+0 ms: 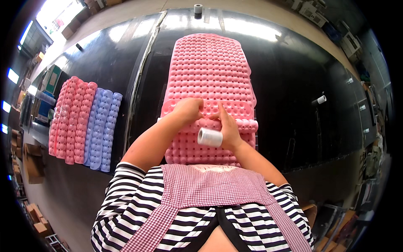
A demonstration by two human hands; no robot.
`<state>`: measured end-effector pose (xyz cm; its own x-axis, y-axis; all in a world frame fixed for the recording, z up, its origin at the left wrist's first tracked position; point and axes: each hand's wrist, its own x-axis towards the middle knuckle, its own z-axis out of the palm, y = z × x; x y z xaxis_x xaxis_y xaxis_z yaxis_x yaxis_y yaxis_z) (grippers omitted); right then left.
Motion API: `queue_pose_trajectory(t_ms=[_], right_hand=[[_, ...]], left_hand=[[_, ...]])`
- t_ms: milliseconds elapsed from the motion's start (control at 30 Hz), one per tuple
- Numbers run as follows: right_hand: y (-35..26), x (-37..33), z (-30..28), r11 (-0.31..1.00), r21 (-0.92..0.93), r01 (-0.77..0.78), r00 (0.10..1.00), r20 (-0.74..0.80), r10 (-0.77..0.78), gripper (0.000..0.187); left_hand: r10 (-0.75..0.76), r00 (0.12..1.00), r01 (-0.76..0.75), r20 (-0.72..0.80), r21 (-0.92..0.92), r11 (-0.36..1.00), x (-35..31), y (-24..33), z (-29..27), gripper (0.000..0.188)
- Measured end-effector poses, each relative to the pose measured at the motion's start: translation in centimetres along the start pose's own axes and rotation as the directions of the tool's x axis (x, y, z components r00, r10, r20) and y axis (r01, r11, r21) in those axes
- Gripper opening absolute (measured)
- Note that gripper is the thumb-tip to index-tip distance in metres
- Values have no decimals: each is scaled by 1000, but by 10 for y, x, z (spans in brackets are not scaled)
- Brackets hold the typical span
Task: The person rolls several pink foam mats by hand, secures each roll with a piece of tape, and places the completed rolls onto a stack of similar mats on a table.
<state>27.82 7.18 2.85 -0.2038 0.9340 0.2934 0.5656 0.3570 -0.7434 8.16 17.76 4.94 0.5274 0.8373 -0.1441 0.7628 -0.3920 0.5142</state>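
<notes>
A stack of pink bubble-textured mats (210,71) lies lengthwise in front of me. Across its near part rests a rolled-up pink mat (247,125), with a flat bumpy flap (239,108) just beyond it. My left hand (189,110) is closed at the roll's left half, fingertips curled down; what they pinch is hidden. A small roll of clear film (210,137), white at its core, sits in my right hand (228,130) under the palm side. The right index finger points up toward the left hand, over the rolled mat.
On the black table (294,105), to the left, lie several rolled pink mats (72,122) beside rolled blue mats (103,130). Another film roll (321,99) lies on the right, and one stands at the far edge (198,9). A pale seam (145,63) crosses the tabletop.
</notes>
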Motion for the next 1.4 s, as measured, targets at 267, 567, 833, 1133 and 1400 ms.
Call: queue_pose_trajectory(t_ms=[267,567,833,1133,1400], right_hand=[[40,100,-14,657,692,-300,951,169,257,18],[23,84,-19,886,461,59,995,39,-87,24],[37,74,-3,964,-64,260,965,-26,-262,35],[87,187,-6,777,583,-240,966,61,252,20],[48,126,-15,847,531,-33,996,-54,73,17]], left_hand=[[373,838,-306,-399,223,926,-67,-12,29,42],[100,972,-25,-212,332,943,2,-20,1,81],[119,991,-94,-63,310,946,46,-26,-37,70],[384,808,-219,-447,376,900,61,-60,2,69],[452,822,-405,-346,203,892,49,-62,-13,40]])
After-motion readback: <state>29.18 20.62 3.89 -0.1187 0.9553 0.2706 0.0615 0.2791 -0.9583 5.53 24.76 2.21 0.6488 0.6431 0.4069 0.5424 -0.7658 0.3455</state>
